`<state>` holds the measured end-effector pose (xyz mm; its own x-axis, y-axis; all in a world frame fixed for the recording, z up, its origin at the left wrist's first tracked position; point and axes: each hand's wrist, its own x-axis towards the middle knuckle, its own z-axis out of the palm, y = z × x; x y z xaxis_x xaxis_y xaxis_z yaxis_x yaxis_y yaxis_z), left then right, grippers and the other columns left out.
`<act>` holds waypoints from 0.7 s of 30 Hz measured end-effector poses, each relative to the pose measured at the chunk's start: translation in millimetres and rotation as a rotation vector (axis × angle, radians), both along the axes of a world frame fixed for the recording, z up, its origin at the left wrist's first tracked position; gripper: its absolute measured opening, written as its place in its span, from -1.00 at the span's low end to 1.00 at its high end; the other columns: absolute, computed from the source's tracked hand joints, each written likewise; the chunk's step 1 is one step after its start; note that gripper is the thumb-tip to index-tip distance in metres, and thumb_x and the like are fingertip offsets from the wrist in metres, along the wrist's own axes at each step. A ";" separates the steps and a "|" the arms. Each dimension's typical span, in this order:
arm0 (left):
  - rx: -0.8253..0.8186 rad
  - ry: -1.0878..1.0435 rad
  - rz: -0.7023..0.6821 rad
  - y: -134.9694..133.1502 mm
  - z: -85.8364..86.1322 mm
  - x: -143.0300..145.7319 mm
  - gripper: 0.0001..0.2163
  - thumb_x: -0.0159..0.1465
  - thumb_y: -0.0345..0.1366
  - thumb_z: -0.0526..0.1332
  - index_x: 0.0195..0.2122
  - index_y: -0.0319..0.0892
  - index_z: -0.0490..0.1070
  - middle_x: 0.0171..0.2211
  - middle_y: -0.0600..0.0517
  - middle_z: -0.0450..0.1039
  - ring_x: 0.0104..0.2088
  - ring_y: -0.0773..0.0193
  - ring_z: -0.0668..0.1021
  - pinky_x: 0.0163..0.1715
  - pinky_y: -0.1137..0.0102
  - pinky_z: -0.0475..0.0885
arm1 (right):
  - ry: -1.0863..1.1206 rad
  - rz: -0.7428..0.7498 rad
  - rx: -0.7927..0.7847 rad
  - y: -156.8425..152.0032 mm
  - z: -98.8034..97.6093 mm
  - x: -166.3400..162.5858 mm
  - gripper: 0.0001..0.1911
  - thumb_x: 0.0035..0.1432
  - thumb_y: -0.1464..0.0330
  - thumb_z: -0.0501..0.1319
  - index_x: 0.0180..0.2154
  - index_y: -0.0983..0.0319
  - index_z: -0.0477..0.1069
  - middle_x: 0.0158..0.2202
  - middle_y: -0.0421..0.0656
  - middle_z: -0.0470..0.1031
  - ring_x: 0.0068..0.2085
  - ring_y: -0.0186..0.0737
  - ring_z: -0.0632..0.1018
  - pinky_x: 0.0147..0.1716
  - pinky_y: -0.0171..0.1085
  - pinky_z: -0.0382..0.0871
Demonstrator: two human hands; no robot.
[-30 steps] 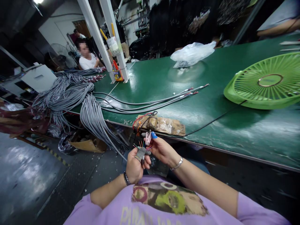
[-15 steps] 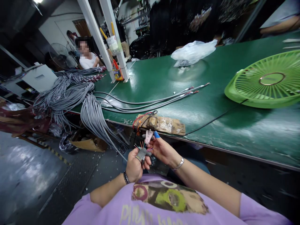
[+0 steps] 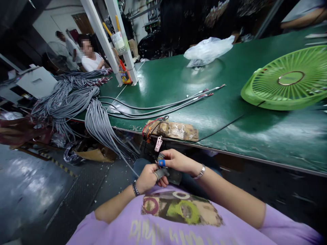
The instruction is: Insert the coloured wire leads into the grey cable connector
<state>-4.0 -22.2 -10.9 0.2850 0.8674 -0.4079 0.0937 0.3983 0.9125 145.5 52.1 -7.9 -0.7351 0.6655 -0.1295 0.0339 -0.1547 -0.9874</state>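
Low in front, left hand (image 3: 147, 178) closed round gray cable (image 3: 129, 165); right hand (image 3: 180, 160) touching left, can't tell if gripping wires. Pink clip (image 3: 158, 144) just beyond, at bench (image 3: 255, 143) edge. Wood block (image 3: 183, 131) on bench, green fan (image 3: 291, 78) farther right.

Glare pales the bench (image 3: 214, 117) toward its near edge — beyond the far edge, mostly dim and soft.

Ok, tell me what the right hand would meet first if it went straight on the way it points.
The right hand would most likely meet the left hand, close ahead of it; whether the two already touch is unclear.
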 end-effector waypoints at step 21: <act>0.247 0.076 0.001 -2.6 -10.0 -5.5 -0.66 0.10 -0.04 0.24 -0.57 -0.26 0.45 -0.59 -0.06 0.50 -0.55 0.27 0.52 -0.45 0.39 0.43 | 0.188 -0.213 -0.217 -31.7 -9.4 -10.6 -0.68 -0.07 0.14 0.30 -0.49 0.22 0.27 -0.68 -0.31 0.33 -0.69 -0.37 0.34 -0.66 -0.35 0.18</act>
<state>-9.5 -24.8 -20.9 0.2613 0.9436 -0.2035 0.1651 0.1640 0.9725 134.9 20.4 -17.3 -0.6071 0.7784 -0.1600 -0.2013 -0.3454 -0.9166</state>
